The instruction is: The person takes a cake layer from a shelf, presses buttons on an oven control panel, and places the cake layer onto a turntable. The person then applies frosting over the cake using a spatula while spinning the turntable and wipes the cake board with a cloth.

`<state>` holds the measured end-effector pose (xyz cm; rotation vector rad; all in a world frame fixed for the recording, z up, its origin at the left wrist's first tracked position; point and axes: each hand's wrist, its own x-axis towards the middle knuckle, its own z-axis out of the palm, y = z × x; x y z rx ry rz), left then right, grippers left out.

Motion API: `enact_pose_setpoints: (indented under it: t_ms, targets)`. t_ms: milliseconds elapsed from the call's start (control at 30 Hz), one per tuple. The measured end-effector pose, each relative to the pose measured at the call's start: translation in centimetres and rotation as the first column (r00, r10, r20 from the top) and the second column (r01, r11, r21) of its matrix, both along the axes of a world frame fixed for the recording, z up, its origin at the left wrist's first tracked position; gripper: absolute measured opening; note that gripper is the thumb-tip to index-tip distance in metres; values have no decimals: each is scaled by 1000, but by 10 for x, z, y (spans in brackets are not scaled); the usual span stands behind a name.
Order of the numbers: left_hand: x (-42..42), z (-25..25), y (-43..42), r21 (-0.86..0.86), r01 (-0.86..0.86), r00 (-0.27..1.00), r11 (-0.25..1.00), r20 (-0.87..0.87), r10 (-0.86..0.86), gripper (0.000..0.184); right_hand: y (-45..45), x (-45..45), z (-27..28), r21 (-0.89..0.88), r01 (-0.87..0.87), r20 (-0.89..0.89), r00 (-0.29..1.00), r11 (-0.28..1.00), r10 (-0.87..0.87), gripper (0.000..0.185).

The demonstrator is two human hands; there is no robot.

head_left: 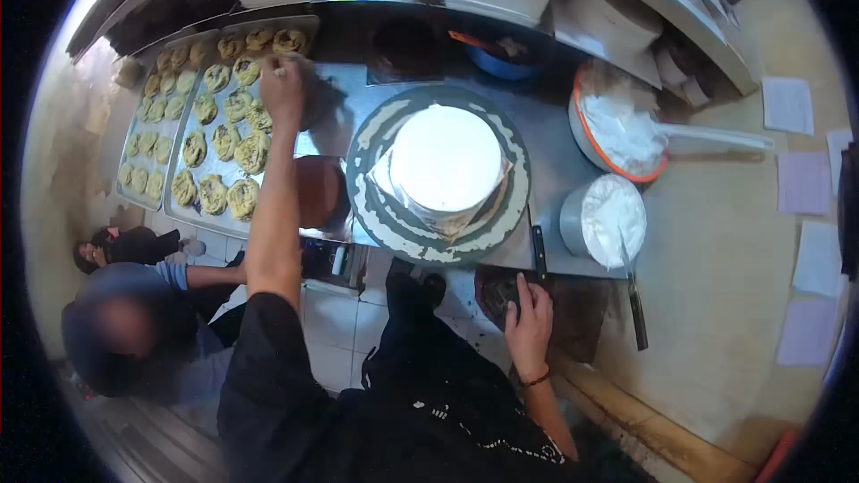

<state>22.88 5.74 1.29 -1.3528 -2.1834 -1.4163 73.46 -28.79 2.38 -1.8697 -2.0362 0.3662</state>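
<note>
My left hand (284,94) reaches over the right side of a tray of swirled pastries (237,105). Its fingers are curled together, and whatever they hold is too small to make out. A round white-coated cake (447,158) sits on a square sheet on a worn green turntable (508,215), between my two hands. Low at the right, my right hand (530,322) has its fingers stretched out and apart, beside a dark container (494,293) below the table edge. Nothing shows in its grasp.
An orange-rimmed bowl of white cream (622,130) with a white-handled tool and a cream tub (617,219) with a spatula stand at the right. A black-handled knife (539,255) lies near the front edge. A blue bowl (506,61) is behind. A co-worker (134,331) is at the left.
</note>
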Motion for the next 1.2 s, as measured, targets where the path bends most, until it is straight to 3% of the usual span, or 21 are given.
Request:
enact_pose_setpoints:
  t_ms: [67, 133, 233, 333, 400, 467, 533, 600, 667, 733, 800, 867, 933, 1000, 1033, 1067, 1100, 1167, 1200]
  targets:
    - [-9, 37, -28, 272, 137, 991, 953, -50, -128, 26, 3, -6, 17, 15, -21, -34, 999, 1000, 21, 53]
    - [-10, 97, -66, 421, 337, 941, 842, -192, -280, 27, 10, -22, 43, 66, -49, -129, 990, 997, 57, 47]
    - [9, 168, -140, 355, 558, 827, 750, -314, -466, 28, 18, -46, 82, 104, -96, -359, 924, 990, 128, 43]
    - [41, 214, -227, 90, 759, 636, 645, -316, -704, 30, 27, -79, 131, 258, -176, -590, 750, 950, 299, 42]
    - [60, 227, -280, -80, 846, 502, 527, -214, -838, 31, 23, -99, 164, 328, -257, -685, 598, 909, 416, 42]
    - [78, 228, -328, -209, 893, 407, 398, -1, -913, 32, 14, -118, 190, 354, -359, -737, 462, 864, 494, 41]
    - [100, 217, -356, -279, 915, 364, 292, 257, -895, 33, 6, -118, 191, 302, -517, -753, 385, 801, 533, 37]
    - [119, 194, -374, -289, 924, 370, 249, 522, -769, 34, -3, -109, 159, 178, -714, -751, 346, 677, 562, 31]
    - [136, 166, -382, -278, 914, 401, 296, 730, -553, 35, -14, -89, 136, 79, -633, -828, 388, 770, 404, 22]
    - [150, 134, -386, -250, 873, 393, 420, 870, -299, 37, -22, -74, 131, 24, -516, -847, 445, 856, 292, 15]
    - [164, 99, -382, -235, 781, 334, 579, 940, -68, 38, -19, -55, 119, 122, -442, -844, 425, 889, 327, 16]
    - [176, 50, -372, -168, 666, 176, 727, 982, 66, 39, -17, -43, 99, 62, -388, -921, 334, 920, 203, 19]
    - [191, 10, -365, -60, 535, -36, 843, 995, 94, 42, -16, -38, 74, -161, -387, -982, 159, 908, -107, 26]
    - [205, -8, -346, 81, 475, -70, 876, 996, -55, 44, 1, -46, 71, -260, -432, -935, -110, 864, -337, 34]
    - [211, -9, -341, 155, 446, -85, 882, 988, -131, 46, 9, -49, 59, -282, -324, -958, 137, 903, -251, 33]
    - [213, -8, -341, 114, 502, -64, 857, 993, -95, 46, 18, -50, 47, -268, -214, -907, 386, 939, -171, 33]
    - [214, -4, -343, 74, 555, -43, 829, 997, -60, 46, 26, -54, 49, -205, -134, -833, 544, 970, -101, 32]
    - [209, -8, -344, 35, 646, -51, 762, 999, -3, 41, 39, -64, 55, -31, -18, -587, 810, 999, -4, 32]
    - [204, -8, -341, 35, 584, -35, 811, 999, -18, 40, 48, -69, 60, -43, 17, -568, 822, 999, -38, 31]
